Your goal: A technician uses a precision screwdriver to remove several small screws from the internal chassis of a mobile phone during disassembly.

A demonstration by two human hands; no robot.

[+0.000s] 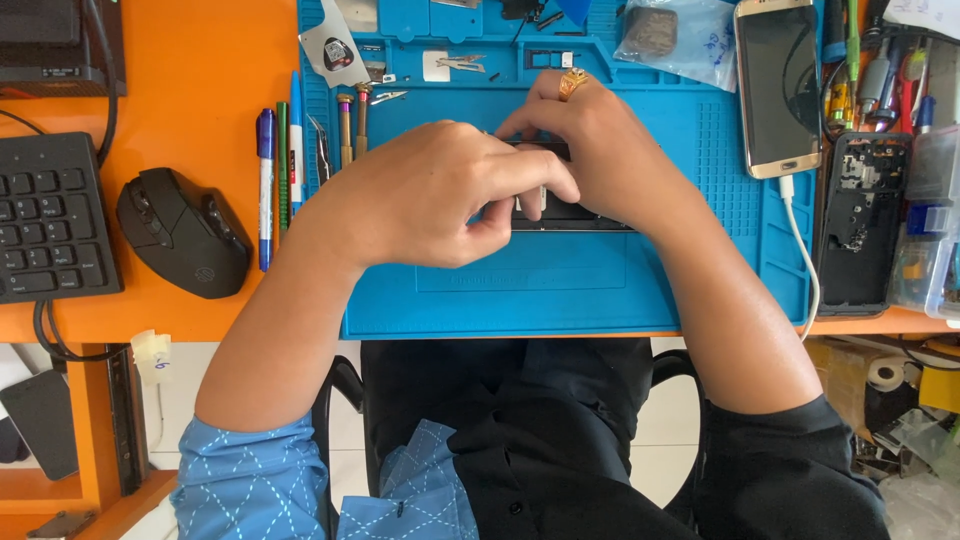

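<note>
Both hands, left [440, 195] and right [600, 150], grips clamped on dark phone [570, 213] over blue mat [700, 260].

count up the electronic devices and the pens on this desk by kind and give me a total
Phones being worked on under the left hand and right hand: 1
Gold smartphone on a cable: 1
Opened black phone frame: 1
Computer mouse: 1
Keyboard: 1
Pens: 3
Total: 8

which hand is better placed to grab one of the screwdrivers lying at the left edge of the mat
Left, probably. The left hand is nearer the screwdrivers at the blue mat's left edge. The right hand, wearing a ring, would have to cross over it. Both hands rest on the dark device.
</note>
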